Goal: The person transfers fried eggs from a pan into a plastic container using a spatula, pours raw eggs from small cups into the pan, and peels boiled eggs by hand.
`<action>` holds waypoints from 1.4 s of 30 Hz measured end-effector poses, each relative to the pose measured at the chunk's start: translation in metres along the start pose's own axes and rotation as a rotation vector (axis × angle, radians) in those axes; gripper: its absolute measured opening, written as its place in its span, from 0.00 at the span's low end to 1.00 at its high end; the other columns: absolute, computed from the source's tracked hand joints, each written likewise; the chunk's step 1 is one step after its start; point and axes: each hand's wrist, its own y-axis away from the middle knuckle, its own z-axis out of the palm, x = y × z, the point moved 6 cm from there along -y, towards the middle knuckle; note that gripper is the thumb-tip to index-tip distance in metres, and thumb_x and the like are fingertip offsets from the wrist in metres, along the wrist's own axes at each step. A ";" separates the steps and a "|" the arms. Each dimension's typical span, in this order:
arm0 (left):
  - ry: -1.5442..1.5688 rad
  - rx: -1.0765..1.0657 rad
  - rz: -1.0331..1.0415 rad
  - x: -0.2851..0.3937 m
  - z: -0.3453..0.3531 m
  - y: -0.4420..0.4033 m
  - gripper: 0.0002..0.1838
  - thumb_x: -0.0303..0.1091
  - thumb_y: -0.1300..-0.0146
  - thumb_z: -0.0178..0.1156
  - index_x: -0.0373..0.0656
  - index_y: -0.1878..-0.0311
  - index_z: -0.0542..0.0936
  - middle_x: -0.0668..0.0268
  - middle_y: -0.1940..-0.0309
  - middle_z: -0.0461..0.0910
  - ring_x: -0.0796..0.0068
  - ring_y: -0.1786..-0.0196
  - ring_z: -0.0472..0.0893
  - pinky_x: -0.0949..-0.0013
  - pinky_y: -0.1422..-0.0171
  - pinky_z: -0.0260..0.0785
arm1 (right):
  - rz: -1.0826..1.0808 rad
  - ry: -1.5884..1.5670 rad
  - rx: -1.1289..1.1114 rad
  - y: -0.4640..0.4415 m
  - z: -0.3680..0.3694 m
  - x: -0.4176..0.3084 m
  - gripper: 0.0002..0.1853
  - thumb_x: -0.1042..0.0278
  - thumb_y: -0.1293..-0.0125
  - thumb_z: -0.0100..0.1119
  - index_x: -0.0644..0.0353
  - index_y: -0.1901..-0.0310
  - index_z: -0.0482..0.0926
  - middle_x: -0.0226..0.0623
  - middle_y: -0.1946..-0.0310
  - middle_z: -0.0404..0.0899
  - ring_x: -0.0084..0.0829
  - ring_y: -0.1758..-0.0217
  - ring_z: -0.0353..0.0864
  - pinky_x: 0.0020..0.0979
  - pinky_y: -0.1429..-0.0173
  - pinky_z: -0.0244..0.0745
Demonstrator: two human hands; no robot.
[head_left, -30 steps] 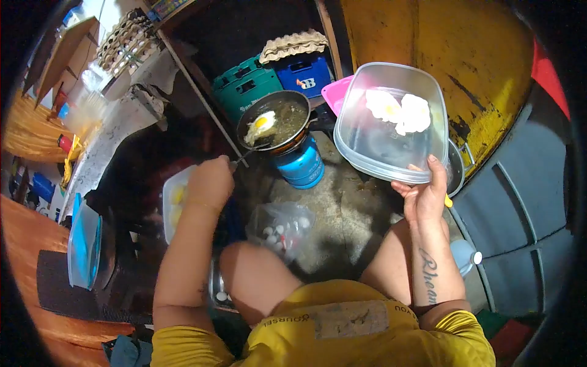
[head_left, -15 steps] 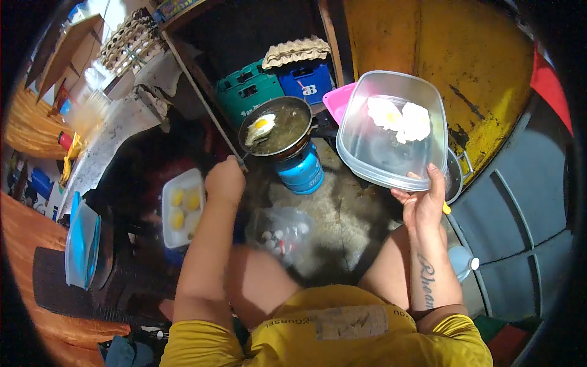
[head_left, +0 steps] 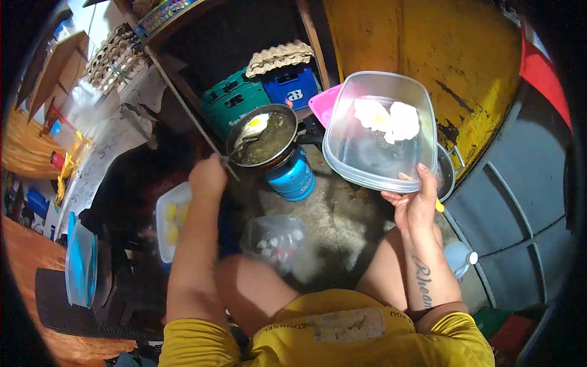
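Crates (head_left: 235, 101) stand behind the frying pan (head_left: 275, 145). Left hand (head_left: 208, 177) grips a utensil (head_left: 237, 147); right hand (head_left: 417, 205) clutches the egg tub (head_left: 348, 153)!

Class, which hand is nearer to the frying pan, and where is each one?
Left. The left hand is just to the near left of the frying pan, gripping a utensil that reaches into it; the right hand is farther to the right, holding a plastic container.

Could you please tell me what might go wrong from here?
The oil in the pan could splash the left hand, which works close by with the turner. A knock might also tip the pan off the small blue stove. The right hand holds the container by one edge, so its fried eggs may slide.
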 end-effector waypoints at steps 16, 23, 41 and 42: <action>-0.066 -0.148 0.066 0.011 -0.105 -0.009 0.15 0.47 0.40 0.65 0.47 0.58 0.87 0.54 0.59 0.86 0.51 0.52 0.84 0.52 0.48 0.76 | 0.024 -0.027 -0.056 -0.006 0.000 0.007 0.25 0.53 0.33 0.60 0.56 0.43 0.62 0.42 0.62 0.73 0.39 0.74 0.84 0.38 0.74 0.88; -0.141 -0.117 0.049 -0.015 -0.121 0.015 0.14 0.45 0.40 0.65 0.49 0.57 0.87 0.58 0.58 0.86 0.53 0.51 0.84 0.53 0.49 0.76 | 0.012 -0.040 -0.087 -0.003 0.000 0.004 0.25 0.54 0.33 0.60 0.56 0.43 0.62 0.41 0.62 0.73 0.38 0.73 0.84 0.38 0.74 0.88; 0.364 -0.052 0.017 -0.087 0.029 0.030 0.18 0.45 0.40 0.68 0.51 0.48 0.84 0.56 0.54 0.86 0.51 0.48 0.83 0.54 0.42 0.74 | 0.009 -0.023 -0.022 0.002 0.003 0.011 0.22 0.54 0.33 0.59 0.54 0.45 0.63 0.44 0.60 0.72 0.40 0.72 0.83 0.38 0.74 0.87; 0.390 -0.052 0.027 -0.084 0.028 0.031 0.18 0.45 0.40 0.68 0.51 0.48 0.84 0.57 0.54 0.86 0.51 0.48 0.83 0.54 0.43 0.74 | 0.009 -0.020 -0.026 0.002 0.003 0.011 0.22 0.54 0.33 0.59 0.54 0.45 0.63 0.44 0.60 0.72 0.40 0.72 0.83 0.38 0.74 0.87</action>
